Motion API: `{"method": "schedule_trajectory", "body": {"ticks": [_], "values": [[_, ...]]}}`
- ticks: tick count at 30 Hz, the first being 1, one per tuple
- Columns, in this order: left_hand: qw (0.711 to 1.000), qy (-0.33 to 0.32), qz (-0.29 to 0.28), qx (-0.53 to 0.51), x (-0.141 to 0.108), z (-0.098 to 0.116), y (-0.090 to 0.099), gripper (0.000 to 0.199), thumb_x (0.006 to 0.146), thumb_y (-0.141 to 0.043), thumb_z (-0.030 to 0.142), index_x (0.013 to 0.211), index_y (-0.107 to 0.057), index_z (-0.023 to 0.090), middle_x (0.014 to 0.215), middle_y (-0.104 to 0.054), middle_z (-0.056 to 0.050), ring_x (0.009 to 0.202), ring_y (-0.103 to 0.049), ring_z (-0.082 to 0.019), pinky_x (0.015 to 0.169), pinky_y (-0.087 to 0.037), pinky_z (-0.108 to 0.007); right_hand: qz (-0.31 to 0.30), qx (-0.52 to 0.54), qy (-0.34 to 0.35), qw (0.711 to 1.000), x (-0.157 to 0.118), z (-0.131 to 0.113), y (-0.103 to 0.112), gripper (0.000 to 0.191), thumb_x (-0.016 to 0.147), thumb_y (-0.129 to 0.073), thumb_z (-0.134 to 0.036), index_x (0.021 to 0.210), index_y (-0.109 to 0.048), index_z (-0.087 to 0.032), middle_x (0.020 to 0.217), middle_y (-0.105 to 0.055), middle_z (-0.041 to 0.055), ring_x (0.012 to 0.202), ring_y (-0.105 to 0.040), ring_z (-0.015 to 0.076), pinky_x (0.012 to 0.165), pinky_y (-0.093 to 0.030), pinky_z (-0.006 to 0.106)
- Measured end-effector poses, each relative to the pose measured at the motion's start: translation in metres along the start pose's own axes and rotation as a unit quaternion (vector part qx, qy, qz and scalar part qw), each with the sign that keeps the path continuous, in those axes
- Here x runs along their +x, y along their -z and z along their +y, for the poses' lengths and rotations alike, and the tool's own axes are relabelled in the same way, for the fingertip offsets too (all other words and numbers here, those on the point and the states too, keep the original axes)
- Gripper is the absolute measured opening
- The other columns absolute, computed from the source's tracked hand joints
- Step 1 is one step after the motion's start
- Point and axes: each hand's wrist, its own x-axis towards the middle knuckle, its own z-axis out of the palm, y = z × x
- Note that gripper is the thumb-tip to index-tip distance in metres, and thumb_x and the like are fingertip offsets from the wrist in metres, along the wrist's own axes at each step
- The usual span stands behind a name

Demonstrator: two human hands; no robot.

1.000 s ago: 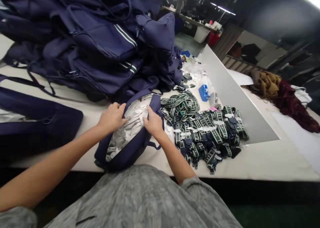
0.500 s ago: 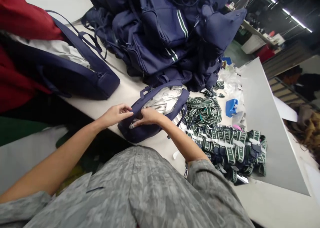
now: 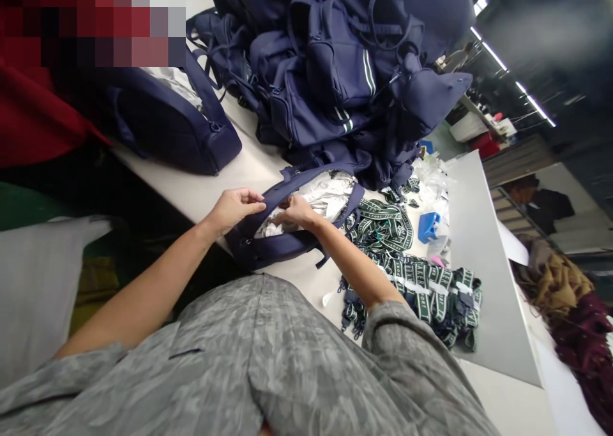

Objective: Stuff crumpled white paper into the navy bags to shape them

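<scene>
A navy bag lies unzipped in front of me, its mouth facing up and crumpled white paper filling the inside. My left hand pinches the bag's far-left rim between thumb and fingers. Inside the opening, my right hand reaches down against the paper, and its fingertips are mostly hidden there. To the right of the bag lie green-and-white lettered straps, some loose and some bundled with white bands.
Behind the bag rises a heap of navy bags. At left, a person in red is beside another paper-stuffed navy bag. A blue plastic object and a grey board are at right.
My right hand has left the near rim and moved farther into the opening, onto the paper. My left hand stays at the rim. The camera view has shifted.
</scene>
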Motion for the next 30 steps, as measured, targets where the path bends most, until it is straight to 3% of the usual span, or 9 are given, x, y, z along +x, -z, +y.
{"method": "schedule_trajectory", "body": {"ticks": [3,7,14,19,22,24,25,27,30], "values": [[1.0,0.019,-0.022,-0.007,-0.003,0.0,0.007,0.053,0.038,-0.093,0.04,0.077,-0.07,0.013,0.071,-0.069,-0.003,0.065,-0.061,-0.014,0.064,-0.05,-0.026,-0.109,0.108,0.027,0.988,-0.015,-0.002,0.011,0.037,0.065,-0.076,-0.013,0.101,-0.072,-0.012,0.09,-0.074,0.0031,0.091,-0.069,0.0176,0.089,-0.055,0.03],[0.998,0.046,-0.047,-0.02,-0.008,-0.003,0.004,0.052,0.038,-0.093,0.04,0.077,-0.07,0.013,0.07,-0.069,-0.003,0.065,-0.061,-0.014,0.064,-0.05,-0.026,-0.202,0.095,0.072,0.972,-0.025,0.0,0.005,0.039,0.062,-0.076,-0.011,0.101,-0.072,-0.012,0.09,-0.072,0.0016,0.094,-0.068,0.0177,0.092,-0.052,0.031],[0.996,0.052,-0.073,0.023,-0.011,0.005,-0.001,0.049,0.039,-0.09,0.041,0.075,-0.07,0.014,0.068,-0.068,-0.003,0.066,-0.061,-0.015,0.063,-0.049,-0.026,-0.15,-0.1,0.095,0.979,-0.034,-0.008,0.0,0.037,0.071,-0.075,-0.013,0.108,-0.071,-0.016,0.102,-0.071,0.0015,0.104,-0.064,0.0196,0.093,-0.048,0.027],[0.994,0.028,-0.076,0.067,-0.015,0.006,0.007,0.063,0.045,-0.088,0.045,0.101,-0.075,0.019,0.07,-0.065,0.0,0.068,-0.06,-0.016,0.061,-0.047,-0.023,-0.025,-0.367,0.06,0.928,-0.058,-0.024,0.0,0.027,0.082,-0.07,-0.025,0.108,-0.073,-0.018,0.102,-0.072,0.0099,0.098,-0.066,0.0274,0.083,-0.049,0.033],[0.987,0.034,-0.119,0.103,-0.015,0.003,0.008,0.07,0.044,-0.087,0.05,0.108,-0.076,0.023,0.075,-0.067,-0.001,0.072,-0.06,-0.019,0.063,-0.049,-0.025,-0.061,-0.402,0.021,0.913,-0.064,-0.023,0.002,0.026,0.084,-0.07,-0.028,0.107,-0.074,-0.017,0.099,-0.072,0.0108,0.091,-0.067,0.0257,0.078,-0.048,0.03],[0.978,0.028,-0.149,0.145,-0.014,0.004,0.009,0.068,0.045,-0.085,0.055,0.106,-0.077,0.025,0.08,-0.069,-0.003,0.076,-0.062,-0.022,0.067,-0.051,-0.028,-0.061,-0.356,0.034,0.932,-0.069,-0.021,0.015,0.025,0.087,-0.069,-0.031,0.108,-0.075,-0.02,0.098,-0.073,0.0069,0.089,-0.067,0.0216,0.078,-0.047,0.027],[0.972,0.014,-0.156,0.173,-0.012,0.006,0.01,0.066,0.048,-0.082,0.059,0.105,-0.078,0.026,0.083,-0.07,-0.004,0.077,-0.062,-0.023,0.068,-0.052,-0.029,-0.025,-0.322,0.044,0.945,-0.073,-0.02,0.025,0.025,0.089,-0.067,-0.033,0.11,-0.074,-0.022,0.099,-0.073,0.0049,0.089,-0.067,0.0195,0.08,-0.047,0.026],[0.961,-0.045,-0.14,0.236,-0.006,0.01,0.007,0.064,0.055,-0.075,0.066,0.106,-0.077,0.028,0.088,-0.07,-0.005,0.077,-0.062,-0.024,0.068,-0.053,-0.031,0.11,-0.27,0.042,0.956,-0.084,-0.016,0.05,0.027,0.094,-0.062,-0.036,0.115,-0.072,-0.024,0.106,-0.072,0.0031,0.094,-0.066,0.0167,0.086,-0.047,0.025],[0.924,-0.171,-0.075,0.335,0.008,0.021,-0.011,0.067,0.064,-0.067,0.068,0.116,-0.071,0.027,0.103,-0.067,-0.009,0.084,-0.063,-0.027,0.075,-0.054,-0.035,0.32,-0.291,-0.077,0.898,-0.098,-0.004,0.085,0.031,0.094,-0.061,-0.034,0.121,-0.068,-0.02,0.12,-0.068,0.0086,0.113,-0.061,0.0197,0.099,-0.044,0.029]]}}
